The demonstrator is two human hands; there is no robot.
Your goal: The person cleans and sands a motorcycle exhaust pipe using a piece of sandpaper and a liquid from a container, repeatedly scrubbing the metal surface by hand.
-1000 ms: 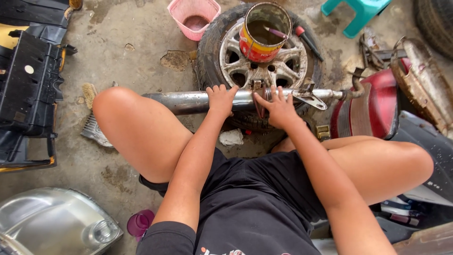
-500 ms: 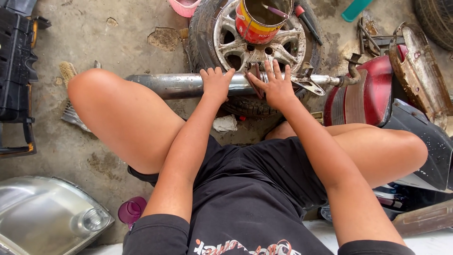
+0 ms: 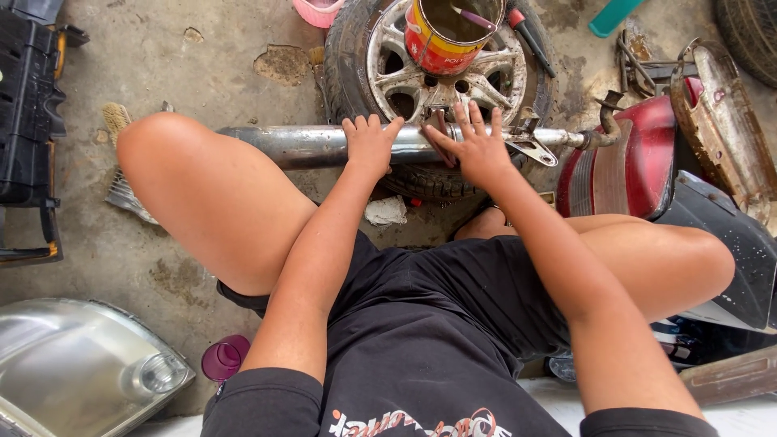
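**Both hands settled on the exhaust pipe**

Since the earlier frames the view has dipped lower and closer: the pink tub (image 3: 318, 11) and the paint can (image 3: 443, 32) have slid toward the top edge, while both hands have stayed on the metal pipe (image 3: 312, 146).

Nearest the person, a small purple cup (image 3: 224, 358) stands on the concrete floor (image 3: 186, 69) by the left thigh, with a silver headlamp housing (image 3: 77, 372) just beside it in the lower left corner. A pale crumpled rag (image 3: 386, 211) lies between the knees.

The pipe runs across the view in front of the knees, resting against a tyre with an alloy wheel (image 3: 388, 77). The left hand (image 3: 369, 144) lies over the pipe with the fingers curled loosely on its top, palm down, not fully closed round it. The right hand (image 3: 477, 146) is spread wide, fingers fanned, pressing flat where the pipe meets a bracket (image 3: 534, 150); whether it grips anything beneath the palm cannot be told.

Beyond the hands, the paint can sits on the wheel hub with a red-handled tool (image 3: 530, 40) lying beside it. To the right are a red tail-lamp part (image 3: 627, 162) and a rusty mudguard (image 3: 724, 129); a black crate (image 3: 28, 105) stands far left.
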